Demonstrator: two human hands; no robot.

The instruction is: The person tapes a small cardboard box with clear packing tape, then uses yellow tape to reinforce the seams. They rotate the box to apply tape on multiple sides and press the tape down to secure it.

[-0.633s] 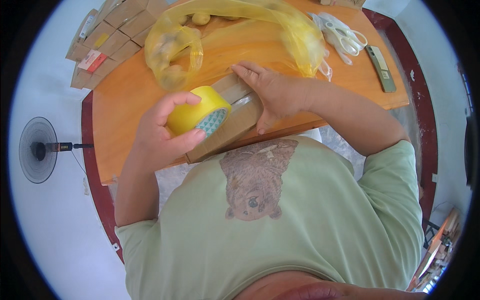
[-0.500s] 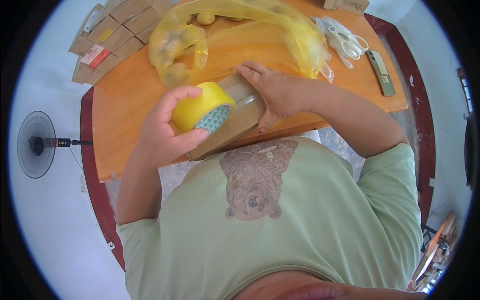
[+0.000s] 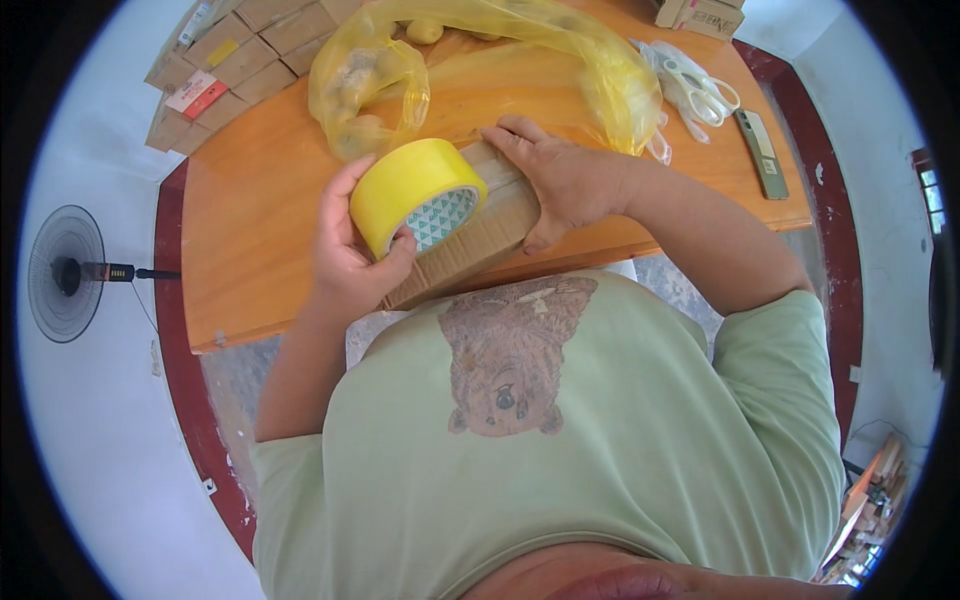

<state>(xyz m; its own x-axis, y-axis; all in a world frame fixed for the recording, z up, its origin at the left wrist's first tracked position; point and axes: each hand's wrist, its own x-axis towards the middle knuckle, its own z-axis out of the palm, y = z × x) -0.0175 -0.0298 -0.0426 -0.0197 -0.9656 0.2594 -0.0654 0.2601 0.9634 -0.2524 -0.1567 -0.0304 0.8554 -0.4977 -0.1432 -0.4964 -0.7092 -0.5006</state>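
Observation:
A wide roll of yellow tape (image 3: 400,190) is in my left hand (image 3: 350,265), with the thumb at its patterned inner core and the fingers behind its outer side. The roll sits over the left part of a long brown cardboard box (image 3: 478,243) and hides some of its top. Across the box's right end lies my right hand (image 3: 575,185), fingers over the far edge and thumb at the near side, gripping it. The box lies slantwise at the table's near edge.
Beyond the box, a yellow plastic bag (image 3: 590,60) spreads over the wooden table (image 3: 250,220), with potato-like round things (image 3: 425,32) near it. Small cartons (image 3: 245,60) are stacked at the far left. White-handled scissors (image 3: 700,85) and a grey-green slim object (image 3: 762,152) lie on the right.
My left hand has moved the tape roll up and to the right, turning it more over the box. Its thumb has shifted to the roll's core. The right hand stays on the box.

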